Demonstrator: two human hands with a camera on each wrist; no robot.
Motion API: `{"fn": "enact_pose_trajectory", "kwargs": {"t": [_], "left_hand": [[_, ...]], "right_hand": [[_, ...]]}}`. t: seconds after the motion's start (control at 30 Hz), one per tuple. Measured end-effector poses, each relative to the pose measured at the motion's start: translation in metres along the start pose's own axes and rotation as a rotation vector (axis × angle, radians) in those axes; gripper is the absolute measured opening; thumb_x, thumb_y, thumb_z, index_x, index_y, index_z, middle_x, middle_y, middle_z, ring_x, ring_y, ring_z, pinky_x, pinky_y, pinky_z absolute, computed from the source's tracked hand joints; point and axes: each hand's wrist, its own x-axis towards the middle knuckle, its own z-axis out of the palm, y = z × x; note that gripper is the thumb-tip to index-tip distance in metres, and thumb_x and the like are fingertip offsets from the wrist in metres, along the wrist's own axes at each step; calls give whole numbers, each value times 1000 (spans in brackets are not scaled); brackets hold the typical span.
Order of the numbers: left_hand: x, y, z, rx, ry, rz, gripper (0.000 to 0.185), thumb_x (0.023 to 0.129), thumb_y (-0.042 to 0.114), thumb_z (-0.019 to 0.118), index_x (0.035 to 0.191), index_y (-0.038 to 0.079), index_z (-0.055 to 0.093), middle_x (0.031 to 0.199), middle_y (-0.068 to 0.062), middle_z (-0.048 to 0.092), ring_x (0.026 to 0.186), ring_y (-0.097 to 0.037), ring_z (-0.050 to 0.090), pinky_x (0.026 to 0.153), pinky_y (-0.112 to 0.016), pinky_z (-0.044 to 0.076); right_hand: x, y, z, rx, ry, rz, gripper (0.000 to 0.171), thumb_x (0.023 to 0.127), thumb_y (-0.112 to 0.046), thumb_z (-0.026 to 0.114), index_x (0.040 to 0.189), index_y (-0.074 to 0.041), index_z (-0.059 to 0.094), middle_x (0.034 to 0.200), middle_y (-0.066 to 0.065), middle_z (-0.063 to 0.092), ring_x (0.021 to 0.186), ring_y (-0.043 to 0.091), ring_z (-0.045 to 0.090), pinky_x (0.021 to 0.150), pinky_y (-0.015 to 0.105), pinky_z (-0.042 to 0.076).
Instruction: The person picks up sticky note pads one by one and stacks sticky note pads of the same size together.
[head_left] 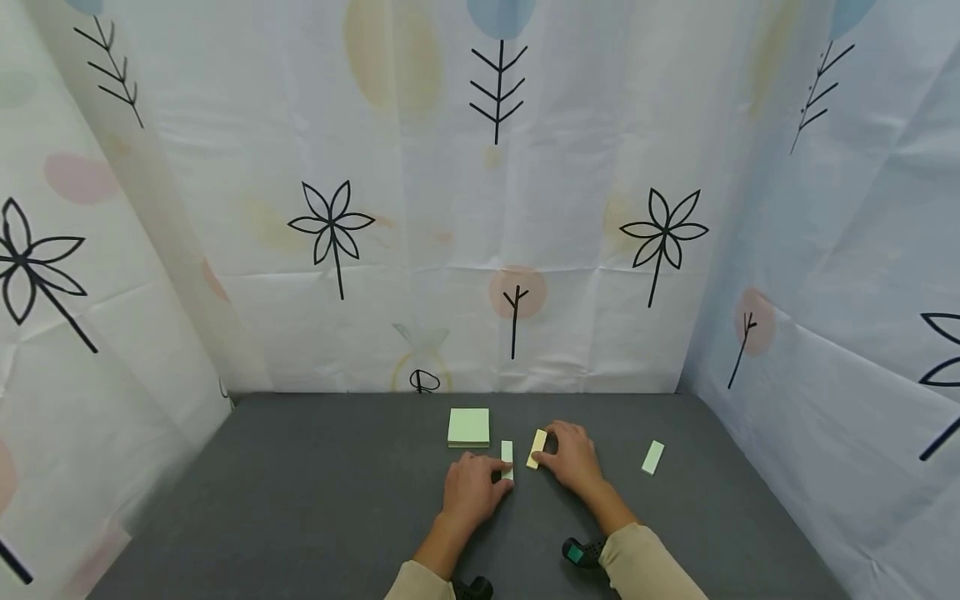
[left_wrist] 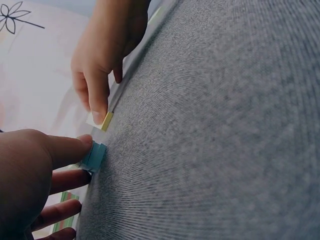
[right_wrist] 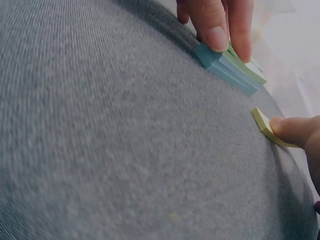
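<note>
My left hand pinches a small stack of narrow sticky-note pads between thumb and finger. The stack is pale green on top and blue below, and it rests on the table. Just to its right, my right hand holds a narrow yellow sticky-note pad at the table surface, a small gap away from the stack. In the right wrist view my thumb lies against the yellow pad's face. Its far side is hidden by the hand in the left wrist view.
A square stack of pale green sticky notes lies behind the left hand. A single narrow green pad lies off to the right. Printed curtains enclose the grey table at the back and sides.
</note>
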Motion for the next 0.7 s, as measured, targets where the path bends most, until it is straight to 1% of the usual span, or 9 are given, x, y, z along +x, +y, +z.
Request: {"fn": "enact_pose_trajectory", "kwargs": {"t": [0.1, 0.23, 0.3, 0.4, 0.5, 0.6, 0.7], "left_hand": [[0, -1, 0, 1, 4, 4, 24, 76, 36, 82, 98, 29, 79, 82, 10, 69, 72, -14, 52, 65, -36, 42], [0, -1, 0, -3, 6, 7, 24, 76, 37, 82, 99, 29, 79, 84, 9, 70, 73, -14, 52, 66, -37, 43], [-1, -2, 0, -7, 4, 10, 24, 76, 37, 81, 99, 29, 79, 86, 8, 70, 73, -14, 52, 66, -37, 43], [-1, -2, 0, -10, 1, 14, 24, 77, 37, 80, 100, 30, 79, 88, 8, 71, 74, -14, 52, 66, -36, 43], [-1, -2, -1, -21, -6, 16, 24, 78, 37, 80, 101, 30, 78, 91, 7, 71, 75, -14, 53, 67, -37, 43], [-1, -3, -1, -33, -13, 12, 24, 78, 35, 80, 101, 30, 78, 93, 7, 71, 77, -15, 54, 68, -37, 43], [-1, -3, -3, -37, -21, 8, 24, 78, 35, 80, 102, 30, 78, 93, 7, 71, 77, -15, 54, 69, -37, 43]], "right_hand": [[1, -3, 1, 78, 9, 30, 49, 77, -24, 83, 115, -3, 61, 118, 18, 61, 117, 41, 49, 91, 60, 38], [1, -5, 3, 167, 11, 64, 50, 75, -15, 84, 114, -4, 55, 108, 15, 59, 104, 37, 55, 86, 54, 43], [1, -6, 4, 203, 19, 58, 50, 76, -10, 83, 113, -5, 52, 104, 13, 58, 97, 33, 56, 82, 50, 45], [0, -7, 5, 260, 35, 23, 48, 76, -4, 81, 112, -6, 49, 95, 7, 60, 86, 26, 58, 75, 44, 47], [0, -8, 6, 342, 46, -8, 46, 78, 2, 78, 112, -5, 49, 89, 4, 62, 78, 20, 60, 69, 38, 49], [1, -10, 5, 465, 36, -11, 43, 80, 4, 75, 114, -2, 49, 90, 6, 62, 77, 20, 62, 67, 35, 50], [4, -14, 3, 610, 28, 29, 42, 81, 7, 72, 115, 2, 49, 90, 11, 62, 78, 23, 63, 66, 33, 50]]}}
